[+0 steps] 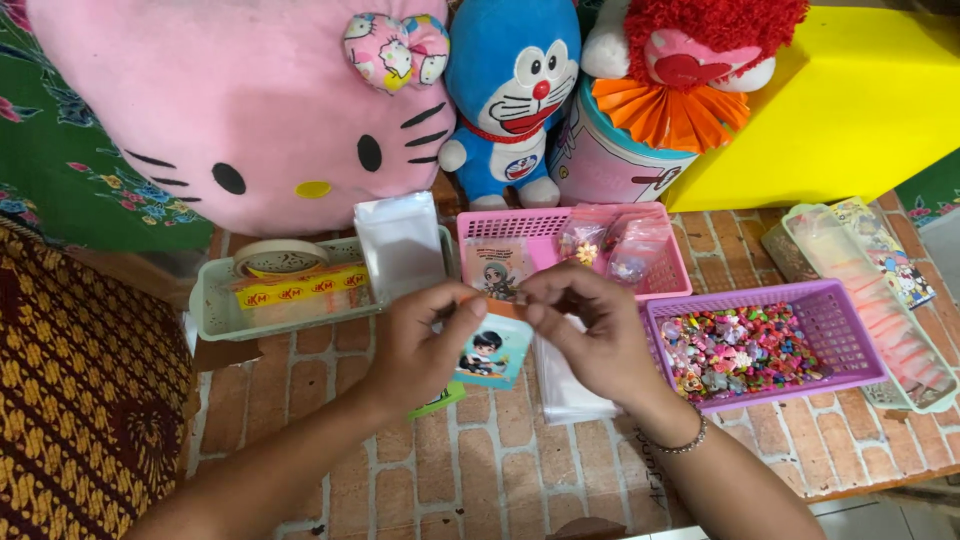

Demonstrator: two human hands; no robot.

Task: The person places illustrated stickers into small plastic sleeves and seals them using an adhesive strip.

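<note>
My left hand (425, 345) and my right hand (590, 325) meet over the brick-patterned surface (480, 470), both pinching the top of a small teal card (492, 352) with a cartoon figure on it. The card hangs upright between the fingers. A green card corner (437, 401) pokes out under my left hand. Beneath my right hand lies a stack of clear plastic sleeves (562, 385). My right wrist wears a bead bracelet (683, 442).
A pink basket (672, 270) holds cards and small bags. A purple basket (835, 320) holds several colourful beads. A pale green tray (215, 310) holds tape and clear bags. Plush toys (510, 80) line the back; a clear tray (905, 350) sits right.
</note>
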